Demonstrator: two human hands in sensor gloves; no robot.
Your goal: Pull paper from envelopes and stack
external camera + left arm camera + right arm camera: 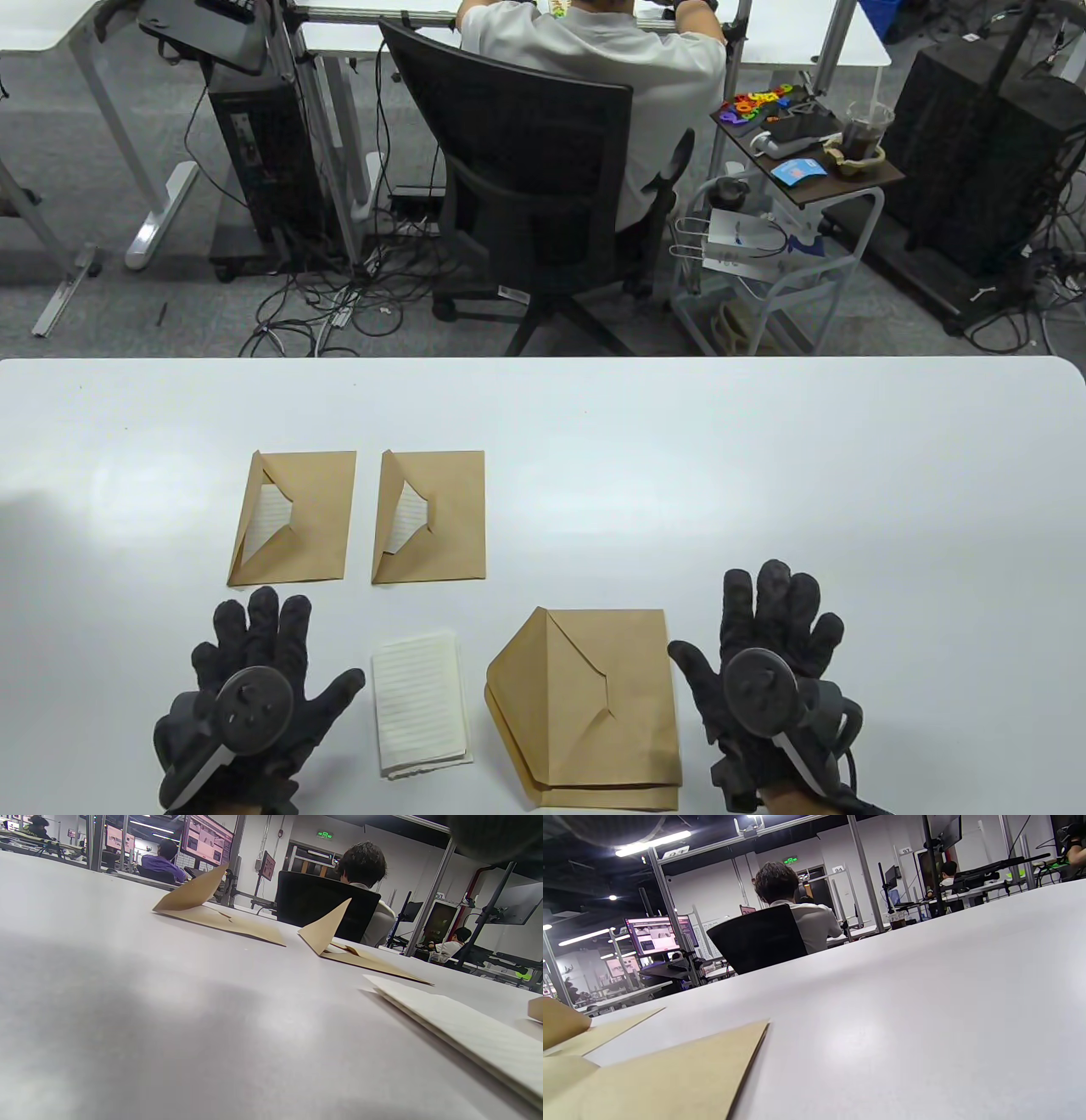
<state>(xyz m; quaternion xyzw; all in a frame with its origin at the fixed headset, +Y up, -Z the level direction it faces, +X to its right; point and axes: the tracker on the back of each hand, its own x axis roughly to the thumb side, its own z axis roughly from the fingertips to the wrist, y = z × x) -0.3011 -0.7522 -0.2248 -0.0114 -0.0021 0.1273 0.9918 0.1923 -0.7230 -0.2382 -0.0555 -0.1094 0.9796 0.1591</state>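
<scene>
Two brown envelopes lie side by side on the white table, the left envelope (294, 518) and the middle envelope (430, 515), each with its flap open and lined paper showing inside. They also show in the left wrist view, left envelope (212, 918), middle envelope (352, 952). A stack of folded lined paper (420, 700) lies near the front edge and shows in the left wrist view (475, 1035). To its right lies a pile of brown envelopes (594, 709), seen in the right wrist view (657, 1077). My left hand (246, 696) rests flat and empty left of the paper. My right hand (768, 671) rests flat and empty right of the pile.
The table's far edge (543, 361) runs across the table view. Beyond it a person sits in a black office chair (543, 195), with a small cart (797, 170) to the right.
</scene>
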